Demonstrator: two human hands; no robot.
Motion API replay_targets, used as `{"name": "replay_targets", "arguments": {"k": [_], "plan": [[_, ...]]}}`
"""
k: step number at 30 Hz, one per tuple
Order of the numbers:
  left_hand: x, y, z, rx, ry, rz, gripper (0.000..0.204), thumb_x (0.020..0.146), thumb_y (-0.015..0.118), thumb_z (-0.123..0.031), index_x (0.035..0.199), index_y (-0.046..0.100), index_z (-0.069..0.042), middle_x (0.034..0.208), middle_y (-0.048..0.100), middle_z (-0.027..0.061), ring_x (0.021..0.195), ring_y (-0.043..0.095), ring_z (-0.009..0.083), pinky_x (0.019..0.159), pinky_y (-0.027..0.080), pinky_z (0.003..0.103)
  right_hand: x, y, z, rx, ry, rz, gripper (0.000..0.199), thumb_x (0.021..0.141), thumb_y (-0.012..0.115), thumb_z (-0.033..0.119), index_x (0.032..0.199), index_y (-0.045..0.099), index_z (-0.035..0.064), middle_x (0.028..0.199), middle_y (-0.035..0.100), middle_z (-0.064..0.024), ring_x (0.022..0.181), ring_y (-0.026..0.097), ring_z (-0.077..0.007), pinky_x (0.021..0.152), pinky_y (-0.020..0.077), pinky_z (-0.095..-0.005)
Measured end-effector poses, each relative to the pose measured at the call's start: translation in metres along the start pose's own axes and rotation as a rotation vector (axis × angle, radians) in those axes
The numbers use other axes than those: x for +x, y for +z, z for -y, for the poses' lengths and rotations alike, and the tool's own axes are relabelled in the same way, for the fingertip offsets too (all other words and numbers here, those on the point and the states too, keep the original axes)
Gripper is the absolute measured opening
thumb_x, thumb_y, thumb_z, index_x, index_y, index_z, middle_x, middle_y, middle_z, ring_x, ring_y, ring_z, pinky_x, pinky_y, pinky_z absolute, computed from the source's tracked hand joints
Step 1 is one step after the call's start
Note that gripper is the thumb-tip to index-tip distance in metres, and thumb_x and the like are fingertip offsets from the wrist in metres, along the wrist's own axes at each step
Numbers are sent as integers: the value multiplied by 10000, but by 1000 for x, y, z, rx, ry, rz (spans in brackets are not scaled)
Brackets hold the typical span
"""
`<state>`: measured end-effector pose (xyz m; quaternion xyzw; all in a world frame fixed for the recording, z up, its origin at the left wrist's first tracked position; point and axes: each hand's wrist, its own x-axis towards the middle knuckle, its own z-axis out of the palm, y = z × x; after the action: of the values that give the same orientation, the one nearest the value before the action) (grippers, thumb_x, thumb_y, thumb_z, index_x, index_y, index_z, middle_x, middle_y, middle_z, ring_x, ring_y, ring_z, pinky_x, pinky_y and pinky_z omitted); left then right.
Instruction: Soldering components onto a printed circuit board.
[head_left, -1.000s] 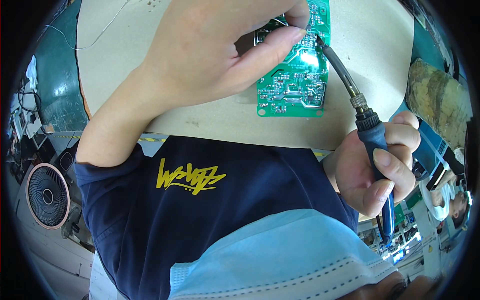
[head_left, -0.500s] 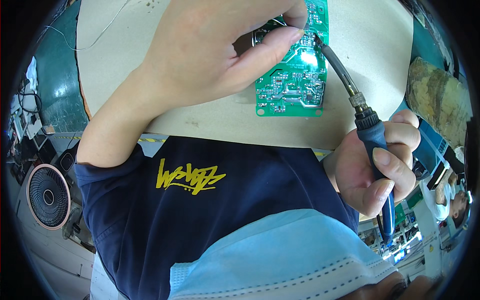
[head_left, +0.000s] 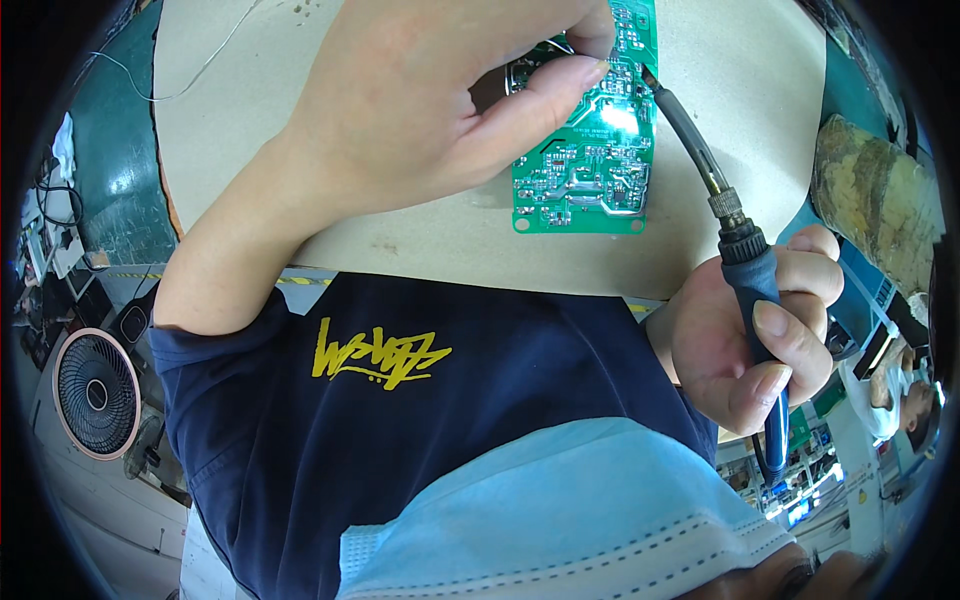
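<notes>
A green circuit board (head_left: 560,215) lies on the tan work surface, its lower part in plain sight and its upper left covered by my left hand (head_left: 430,100). That hand is closed over the board, thumb and forefinger pinched together on a thin silvery solder wire (head_left: 558,44), of which only a short piece shows. My right hand (head_left: 755,345) is wrapped round the blue handle of a soldering iron (head_left: 745,260). The iron slants up and left, its dark tip at the board's right edge, a little right of my left fingertips. Whether the tip touches the board I cannot tell.
Tan sheet (head_left: 400,240) covers the bench under the board. A loose thin wire (head_left: 180,95) curls at the upper left over a green mat (head_left: 125,150). A round fan (head_left: 97,393) stands at the left. Another person (head_left: 890,395) is at the far right.
The soldering iron's tip has shifted slightly right, away from my left fingertips, and the iron has tilted a little with my right hand. My left hand and the board look nearly unchanged.
</notes>
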<state>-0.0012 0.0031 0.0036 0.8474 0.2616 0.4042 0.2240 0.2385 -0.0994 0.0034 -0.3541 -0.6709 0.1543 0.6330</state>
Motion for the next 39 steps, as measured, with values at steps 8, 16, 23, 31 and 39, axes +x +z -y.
{"name": "replay_targets", "arguments": {"k": [8,16,23,31,39], "plan": [[2,-4,-2,16,-7,17,169,759,766,16,884,686,-64,757,642,51,660,535,221,650,402,340,0,0,0,-4,-19,25,335,937,487,324,957,661,38,555,365,-26,667,423,-212,752,287,-464],[0,1,0,-29,-22,-19,165,762,762,17,878,680,-68,769,647,52,664,537,222,658,405,337,0,3,-1,-20,-68,7,332,936,487,324,951,663,43,553,365,-25,673,419,-203,757,268,-456],[2,-5,-1,52,24,43,172,751,765,18,872,676,-68,767,649,52,668,545,223,660,408,338,-1,9,-2,-73,-156,15,309,949,482,317,907,638,54,555,388,-33,662,416,-197,745,269,-458],[-2,4,1,-16,-8,-44,193,741,781,10,886,685,-72,764,640,51,665,531,224,649,393,339,2,6,0,-85,-153,102,307,965,475,315,899,629,58,565,399,-34,655,416,-195,732,274,-456],[-1,3,4,57,67,-35,211,732,789,10,897,689,-74,753,631,46,661,513,227,639,372,340,0,8,2,-205,-186,96,307,976,471,368,889,655,139,629,383,32,635,465,-158,692,348,-392]]}}
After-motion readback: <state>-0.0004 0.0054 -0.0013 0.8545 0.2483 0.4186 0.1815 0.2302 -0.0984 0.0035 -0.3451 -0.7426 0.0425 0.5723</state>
